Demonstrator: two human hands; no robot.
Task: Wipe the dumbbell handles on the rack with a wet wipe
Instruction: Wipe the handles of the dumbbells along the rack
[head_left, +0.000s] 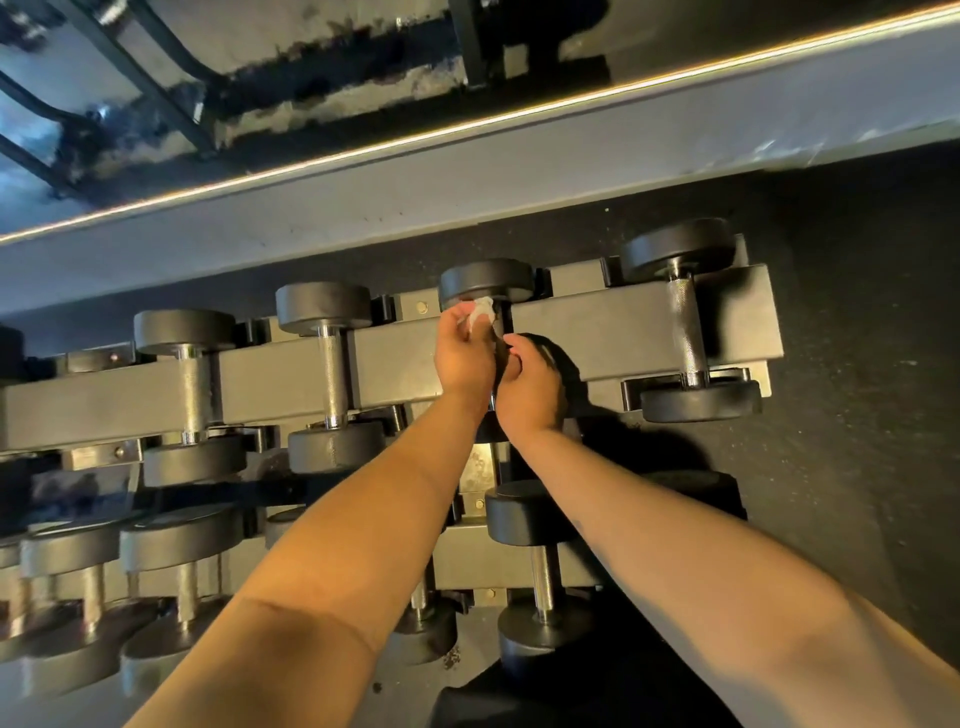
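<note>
Dumbbell handles (332, 366) lying across the top tier of the black rack (597, 332), four in a row. Third from left: left hand (462, 353) pinching a crumpled white wet wipe (480, 312) against its handle's far end, right hand (530, 384) curled round that handle nearer, beside it.
</note>
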